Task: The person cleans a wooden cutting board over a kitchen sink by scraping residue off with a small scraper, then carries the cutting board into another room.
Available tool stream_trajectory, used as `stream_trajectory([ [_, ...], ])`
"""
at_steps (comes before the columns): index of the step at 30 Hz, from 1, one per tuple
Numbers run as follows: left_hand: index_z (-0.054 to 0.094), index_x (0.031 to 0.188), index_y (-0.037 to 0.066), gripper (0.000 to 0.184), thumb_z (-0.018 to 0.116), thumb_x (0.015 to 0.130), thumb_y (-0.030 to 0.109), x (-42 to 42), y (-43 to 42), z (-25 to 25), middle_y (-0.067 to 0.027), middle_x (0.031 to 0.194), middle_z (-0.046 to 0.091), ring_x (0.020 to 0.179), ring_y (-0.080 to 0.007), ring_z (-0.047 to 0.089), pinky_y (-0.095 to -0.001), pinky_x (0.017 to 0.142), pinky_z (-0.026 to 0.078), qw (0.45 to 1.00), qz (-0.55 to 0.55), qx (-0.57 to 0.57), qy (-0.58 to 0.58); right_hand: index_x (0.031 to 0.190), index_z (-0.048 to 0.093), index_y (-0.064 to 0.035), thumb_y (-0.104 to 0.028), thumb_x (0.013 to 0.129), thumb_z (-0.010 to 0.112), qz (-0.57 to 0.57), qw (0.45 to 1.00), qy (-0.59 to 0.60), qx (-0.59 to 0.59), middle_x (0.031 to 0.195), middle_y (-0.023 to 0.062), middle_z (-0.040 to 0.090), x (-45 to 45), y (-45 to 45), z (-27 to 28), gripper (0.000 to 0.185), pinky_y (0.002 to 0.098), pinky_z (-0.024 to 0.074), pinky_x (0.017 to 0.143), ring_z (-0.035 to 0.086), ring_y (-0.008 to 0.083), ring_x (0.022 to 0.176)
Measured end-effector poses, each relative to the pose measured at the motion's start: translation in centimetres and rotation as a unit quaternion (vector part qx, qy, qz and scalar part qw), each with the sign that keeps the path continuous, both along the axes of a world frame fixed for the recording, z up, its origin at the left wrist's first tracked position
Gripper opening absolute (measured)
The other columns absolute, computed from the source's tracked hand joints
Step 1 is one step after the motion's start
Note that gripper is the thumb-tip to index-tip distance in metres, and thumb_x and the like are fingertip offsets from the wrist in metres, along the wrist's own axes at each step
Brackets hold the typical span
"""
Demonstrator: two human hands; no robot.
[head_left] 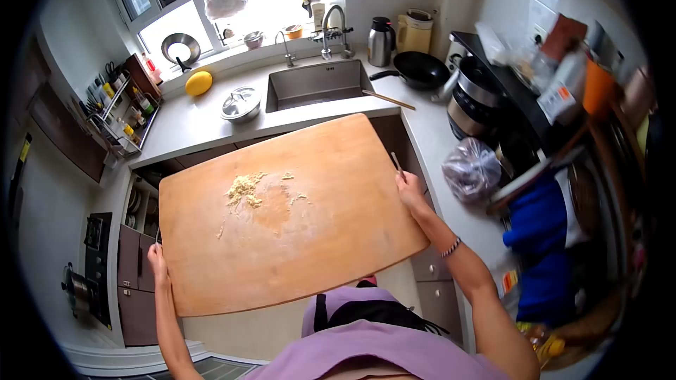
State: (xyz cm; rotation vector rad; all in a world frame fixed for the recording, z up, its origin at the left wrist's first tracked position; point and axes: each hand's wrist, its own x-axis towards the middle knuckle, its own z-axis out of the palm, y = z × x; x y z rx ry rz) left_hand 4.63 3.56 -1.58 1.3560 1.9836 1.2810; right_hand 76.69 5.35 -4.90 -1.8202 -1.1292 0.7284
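Note:
A large wooden board [317, 239] is held up in front of my body, its right side higher in view than its left. Yellowish dough scraps [245, 190] and a dusting of flour lie near its middle. My left hand [159, 264] grips the board's left edge, fingers closed. On the opposite edge my right hand [411, 190] is closed round the board, with a thin stick-like tool [396, 161] poking up beside its fingers. The undersides of both grips are hidden.
Beyond the board are a sink [317, 84], a lidded pot [241, 104], a yellow melon-like object [198, 83] and a wooden stick [389, 99]. A black pan [420, 70], a plastic bag [472, 169] and cookware crowd the right counter. A spice rack [127, 116] stands left.

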Motion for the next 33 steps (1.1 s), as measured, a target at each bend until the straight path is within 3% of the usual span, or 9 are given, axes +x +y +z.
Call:
stream_trajectory([
  [7, 0.049, 0.08, 0.003, 0.028, 0.039, 0.1, 0.021, 6.6, 0.7, -8.2, -0.0002, 0.075, 0.048, 0.072, -0.0098, 0.044, -0.0265, 0.066, 0.04, 0.984, 0.163, -0.013, -0.074, 0.086, 0.064, 0.0002, -0.032, 0.089, 0.049, 0.104, 0.986, -0.096, -0.089, 0.088, 0.0232, 0.064, 1.1, 25.7, -3.3, 0.036, 0.0457, 0.0478, 0.073, 0.062, 0.039, 0.089],
  [13, 0.05, 0.085, 0.004, 0.025, 0.038, 0.099, 0.021, 16.0, 6.3, -11.4, -0.0022, 0.08, 0.049, 0.077, -0.0122, 0.044, -0.0275, 0.073, 0.04, 0.954, 0.264, -0.022, -0.14, 0.087, 0.069, -0.0035, -0.033, 0.082, 0.054, 0.146, 0.965, -0.165, -0.144, 0.09, 0.022, 0.066, 2.1, 45.0, -2.3, 0.033, 0.0446, 0.0485, 0.077, 0.063, 0.0382, 0.091],
  [17, 0.05, 0.089, 0.005, 0.022, 0.039, 0.099, 0.02, 22.5, 9.6, -9.4, -0.0024, 0.083, 0.049, 0.08, -0.0126, 0.045, -0.0275, 0.075, 0.04, 0.936, 0.3, -0.034, -0.182, 0.092, 0.07, -0.0061, -0.034, 0.082, 0.054, 0.156, 0.952, -0.2, -0.169, 0.097, 0.0193, 0.066, 2.1, 54.7, -4.1, 0.033, 0.0427, 0.0485, 0.082, 0.063, 0.0357, 0.096],
  [19, 0.051, 0.092, 0.004, 0.019, 0.041, 0.099, 0.019, 29.8, 9.2, -11.6, -0.0029, 0.084, 0.054, 0.08, -0.0123, 0.05, -0.0287, 0.073, 0.043, 0.912, 0.319, -0.037, -0.253, 0.094, 0.069, -0.0066, -0.034, 0.082, 0.054, 0.174, 0.938, -0.23, -0.194, 0.099, 0.0185, 0.066, 6.5, 56.9, -7.1, 0.033, 0.0422, 0.0483, 0.083, 0.062, 0.0354, 0.098],
  [24, 0.045, 0.095, 0.004, 0.016, 0.037, 0.099, 0.017, 36.0, 16.1, -5.9, -0.0059, 0.088, 0.05, 0.082, -0.0149, 0.049, -0.0291, 0.077, 0.041, 0.91, 0.354, -0.005, -0.215, 0.099, 0.069, -0.0081, -0.031, 0.082, 0.055, 0.286, 0.923, -0.186, -0.178, 0.103, 0.0183, 0.065, 2.8, 69.0, -9.1, 0.032, 0.0422, 0.047, 0.086, 0.06, 0.0339, 0.102],
  [25, 0.044, 0.095, 0.004, 0.015, 0.036, 0.099, 0.016, 37.3, 17.5, -4.9, -0.0065, 0.089, 0.051, 0.083, -0.0152, 0.049, -0.0295, 0.077, 0.041, 0.91, 0.372, 0.0, -0.185, 0.09, 0.069, -0.0036, -0.032, 0.081, 0.057, 0.299, 0.924, -0.206, -0.117, 0.086, 0.0187, 0.067, 2.2, 71.1, -8.9, 0.032, 0.04, 0.0487, 0.077, 0.064, 0.0337, 0.088],
  [29, 0.044, 0.096, 0.004, 0.013, 0.036, 0.098, 0.014, 43.9, 20.2, -3.7, -0.0065, 0.089, 0.051, 0.084, -0.0157, 0.049, -0.0298, 0.079, 0.041, 0.908, 0.394, -0.06, -0.126, 0.086, 0.067, -0.0016, -0.03, 0.082, 0.056, 0.335, 0.909, -0.197, -0.152, 0.084, 0.0206, 0.066, 2.9, 76.3, -12.9, 0.031, 0.0401, 0.0475, 0.073, 0.064, 0.032, 0.083],
  [31, 0.044, 0.094, 0.005, 0.007, 0.039, 0.096, 0.01, 46.3, 22.1, -1.9, -0.0045, 0.083, 0.051, 0.074, -0.0112, 0.05, -0.0242, 0.068, 0.042, 0.892, 0.424, 0.005, -0.155, 0.098, 0.066, -0.0071, -0.033, 0.086, 0.054, 0.399, 0.876, -0.178, -0.204, 0.105, 0.0208, 0.064, 2.4, 78.9, -16.4, 0.032, 0.0399, 0.0456, 0.089, 0.059, 0.0353, 0.103],
  [33, 0.044, 0.092, 0.007, 0.003, 0.041, 0.094, 0.007, 48.9, 22.6, -0.4, -0.0028, 0.079, 0.05, 0.067, -0.0082, 0.048, -0.0216, 0.06, 0.04, 0.891, 0.409, -0.035, -0.191, 0.103, 0.063, -0.0083, -0.031, 0.088, 0.051, 0.419, 0.862, -0.179, -0.223, 0.108, 0.0198, 0.062, 3.9, 80.3, -21.0, 0.03, 0.0423, 0.0452, 0.089, 0.057, 0.0352, 0.107],
])
